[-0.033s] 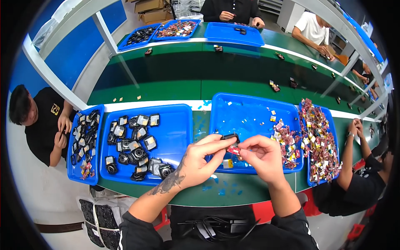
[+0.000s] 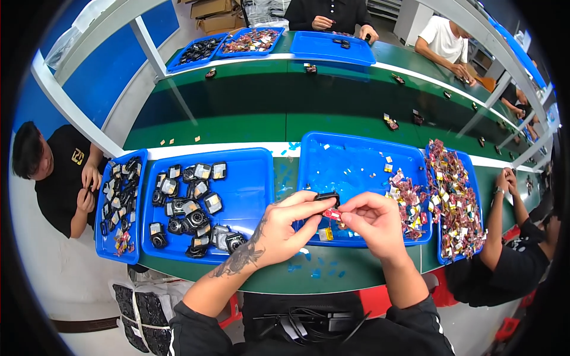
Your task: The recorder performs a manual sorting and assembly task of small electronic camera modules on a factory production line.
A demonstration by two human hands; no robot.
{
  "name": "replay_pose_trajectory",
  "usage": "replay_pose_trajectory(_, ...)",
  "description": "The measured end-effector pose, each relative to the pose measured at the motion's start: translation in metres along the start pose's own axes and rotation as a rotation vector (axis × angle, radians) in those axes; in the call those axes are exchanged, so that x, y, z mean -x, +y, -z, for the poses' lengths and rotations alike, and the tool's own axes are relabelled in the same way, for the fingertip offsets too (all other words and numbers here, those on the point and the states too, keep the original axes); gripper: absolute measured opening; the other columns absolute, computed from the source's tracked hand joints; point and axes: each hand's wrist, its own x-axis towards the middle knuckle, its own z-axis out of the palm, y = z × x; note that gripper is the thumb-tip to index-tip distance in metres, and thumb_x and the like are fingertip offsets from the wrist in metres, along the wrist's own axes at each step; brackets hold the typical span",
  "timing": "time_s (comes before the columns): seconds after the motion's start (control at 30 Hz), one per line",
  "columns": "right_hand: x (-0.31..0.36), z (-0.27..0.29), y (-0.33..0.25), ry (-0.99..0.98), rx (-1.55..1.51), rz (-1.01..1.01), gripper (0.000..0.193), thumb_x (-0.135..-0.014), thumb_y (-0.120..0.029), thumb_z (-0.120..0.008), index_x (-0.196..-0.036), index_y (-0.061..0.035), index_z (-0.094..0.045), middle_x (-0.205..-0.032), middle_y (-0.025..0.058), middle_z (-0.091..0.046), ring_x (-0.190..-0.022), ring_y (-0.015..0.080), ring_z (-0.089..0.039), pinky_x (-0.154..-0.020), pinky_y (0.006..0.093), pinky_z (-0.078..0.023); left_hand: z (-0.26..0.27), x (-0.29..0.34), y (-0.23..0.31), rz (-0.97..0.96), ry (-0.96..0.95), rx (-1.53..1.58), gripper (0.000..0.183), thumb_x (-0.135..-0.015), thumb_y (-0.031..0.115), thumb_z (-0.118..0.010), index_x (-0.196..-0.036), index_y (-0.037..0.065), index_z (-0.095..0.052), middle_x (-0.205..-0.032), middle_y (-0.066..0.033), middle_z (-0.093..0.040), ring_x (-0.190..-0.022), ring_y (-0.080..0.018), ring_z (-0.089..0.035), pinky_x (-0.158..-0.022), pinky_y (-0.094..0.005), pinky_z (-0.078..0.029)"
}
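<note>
In front of my chest my left hand [image 2: 284, 232] grips a small black plastic housing [image 2: 327, 196] between thumb and fingers. My right hand [image 2: 375, 222] pinches a small red circuit board [image 2: 332, 214] just below the housing; whether the two are joined, I cannot tell. A yellow-and-silver battery-like piece [image 2: 325, 234] shows under my hands, either hanging or lying in the tray. Behind them is a blue tray [image 2: 350, 142] with blue film scraps and a heap of red boards with wires [image 2: 408, 202] at its right side.
At left a blue tray [image 2: 252, 166] holds several black camera-like units [image 2: 196, 216]; beside it stands a narrower tray of black parts [image 2: 122, 184]. A tray heaped with boards [image 2: 457, 207] is at right. Beyond runs a green conveyor [image 2: 237, 127] carrying scattered boards. Co-workers sit around; metal posts [image 2: 151, 47] frame the bench.
</note>
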Motion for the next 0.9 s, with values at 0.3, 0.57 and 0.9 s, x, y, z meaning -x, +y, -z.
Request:
replay_pose_trajectory(0.3,-0.003,0.007,0.005,-0.138,-0.063,-0.058,0.012,-0.084,0.001,-0.068,-0.095,0.0018,-0.064,-0.094,0.0048,-0.062,-0.087,0.0099,-0.060,-0.071,0.0218,-0.052,0.010,0.003,-0.002,0.123,-0.158,-0.124,0.024,-0.079,-0.002,-0.070,-0.103,0.001,-0.072,-0.093,-0.0109,-0.067,-0.083,-0.0168,-0.066,-0.068,-0.0224,-0.051)
replay_pose_trajectory(0.57,-0.007,-0.008,0.002,-0.028,-0.030,-0.188,0.016,-0.083,-0.002,-0.071,-0.095,0.0009,-0.061,-0.087,0.0020,-0.063,-0.076,0.0043,-0.058,-0.065,0.0181,-0.049,-0.001,0.007,-0.023,0.377,-0.027,0.195,0.020,-0.086,0.013,-0.070,-0.097,-0.003,-0.071,-0.089,-0.0065,-0.068,-0.080,-0.0067,-0.063,-0.067,-0.0212,-0.052)
replay_pose_trajectory(0.9,0.000,-0.026,0.022,0.192,0.308,0.108,0.025,-0.082,0.003,-0.071,-0.103,0.0006,-0.058,-0.082,0.0026,-0.062,-0.067,0.0025,-0.055,-0.058,0.0167,-0.044,-0.014,0.015,-0.020,0.392,0.138,0.518,0.031,-0.088,-0.003,-0.064,-0.120,-0.005,-0.062,-0.113,-0.0117,-0.065,-0.096,-0.0133,-0.063,-0.086,-0.0244,-0.053)
